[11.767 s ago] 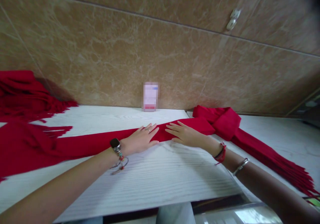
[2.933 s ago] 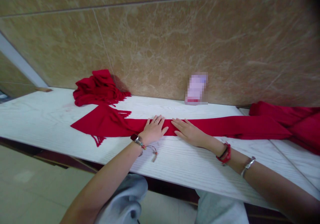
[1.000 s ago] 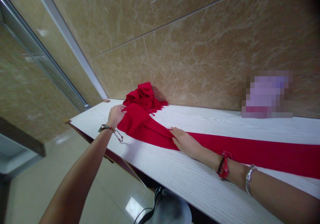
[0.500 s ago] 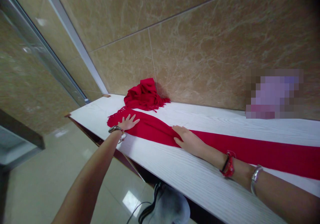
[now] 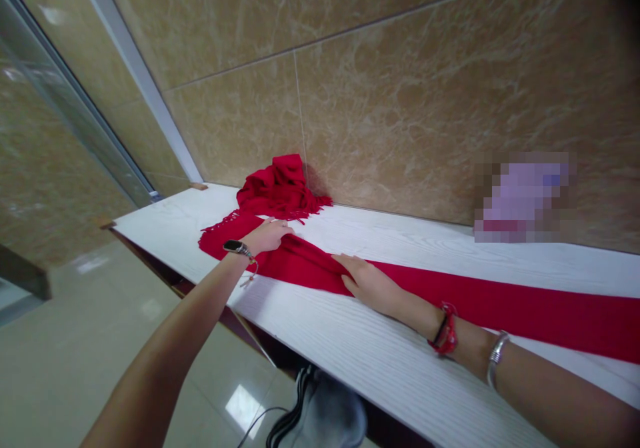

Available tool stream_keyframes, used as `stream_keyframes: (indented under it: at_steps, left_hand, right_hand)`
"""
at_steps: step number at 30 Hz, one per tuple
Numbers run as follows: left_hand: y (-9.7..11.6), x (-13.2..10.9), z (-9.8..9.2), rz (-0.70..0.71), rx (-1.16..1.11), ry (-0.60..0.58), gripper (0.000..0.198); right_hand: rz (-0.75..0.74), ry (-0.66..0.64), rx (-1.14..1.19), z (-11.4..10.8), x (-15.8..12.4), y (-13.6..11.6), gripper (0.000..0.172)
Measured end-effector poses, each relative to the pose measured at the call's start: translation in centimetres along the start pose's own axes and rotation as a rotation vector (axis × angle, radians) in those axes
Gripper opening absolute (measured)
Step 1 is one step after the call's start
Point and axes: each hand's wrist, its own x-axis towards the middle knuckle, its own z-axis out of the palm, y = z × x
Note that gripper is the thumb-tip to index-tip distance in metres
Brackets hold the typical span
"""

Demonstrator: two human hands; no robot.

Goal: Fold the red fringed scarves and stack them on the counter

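Note:
A long red scarf (image 5: 480,301) lies stretched along the white tabletop (image 5: 400,361), its fringed end at the left. My left hand (image 5: 267,236), with a watch and a beaded bracelet at the wrist, is at the far edge of the scarf near that end. Its fingers are bent together on the cloth, partly hidden from me. Further right, my right hand (image 5: 373,283) rests palm down on the scarf, fingers stretched out and thumb apart. A raised crease in the cloth runs between the two hands.
Against the tiled wall (image 5: 425,115) sits a bunched red fringed cloth (image 5: 273,188), just behind the scarf's end. A blurred-out pinkish item (image 5: 525,198) stands at the back right. Below the front edge is a grey-white rounded object (image 5: 325,411) with a dark cable.
My left hand has gone from lying flat with spread fingers to fingers bent together at the scarf's far edge. My right hand stays on the cloth. The view has shifted slightly.

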Motion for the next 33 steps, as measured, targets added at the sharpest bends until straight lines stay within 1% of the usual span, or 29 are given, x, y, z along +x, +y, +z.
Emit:
stream_keyframes:
  at_steps: [2, 4, 7, 10, 13, 15, 17, 18, 20, 22, 24, 25, 27, 29, 33]
  left_hand:
    - [-0.2, 0.1, -0.3, -0.041, 0.053, 0.041, 0.034]
    - [-0.5, -0.3, -0.7, -0.076, 0.079, 0.089, 0.029]
    - [-1.0, -1.2, -1.3, -0.080, 0.112, 0.158, 0.027]
    - [-1.5, -2.3, -1.5, -0.081, 0.152, 0.175, 0.025]
    - [-1.4, -3.7, -1.1, -0.135, 0.191, 0.178, 0.026]
    - [-0.9, -4.5, -0.6, -0.169, 0.198, 0.171, 0.028]
    - [0.1, -5.0, -0.3, -0.182, 0.202, 0.167, 0.034]
    - [0.8, -5.0, -0.2, -0.165, 0.200, 0.168, 0.038]
    - [2.6, -4.6, -0.2, -0.082, 0.174, 0.176, 0.048]
    - [4.9, -3.9, -0.5, 0.044, 0.099, 0.171, 0.054]
    - [7.3, -3.0, -0.9, 0.146, -0.004, 0.146, 0.056]
    - [8.4, -2.6, -1.1, 0.174, -0.049, 0.135, 0.055]
    - [10.2, -2.1, -1.2, 0.170, -0.096, 0.129, 0.054]
    - [11.3, -1.8, -1.1, 0.115, -0.093, 0.139, 0.055]
    - [12.1, -1.7, -0.7, 0.032, -0.083, 0.121, 0.058]
  right_hand:
    - [0.027, -0.018, -0.007, -0.2, 0.0, -0.1, 0.049]
    - [0.048, -0.034, -0.007, -0.5, 0.1, -0.2, 0.051]
    - [0.043, -0.046, -0.019, -1.4, 0.4, -0.4, 0.052]
    - [0.017, -0.047, -0.046, -2.2, 0.3, -0.8, 0.050]
    - [-0.017, -0.085, -0.121, -2.5, -0.7, -0.6, 0.051]
    - [-0.028, -0.101, -0.205, -2.3, -1.7, 0.0, 0.052]
    - [-0.038, -0.097, -0.268, -2.2, -2.9, 0.6, 0.051]
    - [-0.039, -0.091, -0.286, -2.2, -3.5, 0.9, 0.050]
    - [-0.036, -0.079, -0.299, -2.6, -4.7, 1.4, 0.049]
    - [-0.021, -0.067, -0.307, -3.2, -5.7, 1.7, 0.048]
    - [-0.002, -0.069, -0.331, -4.0, -6.8, 2.1, 0.047]
    - [0.004, -0.077, -0.347, -4.4, -7.3, 2.3, 0.047]
    - [0.016, -0.094, -0.365, -5.2, -8.4, 2.7, 0.047]
    - [0.022, -0.105, -0.349, -5.9, -9.3, 3.2, 0.048]
    - [0.010, -0.110, -0.284, -6.7, -9.6, 3.8, 0.049]
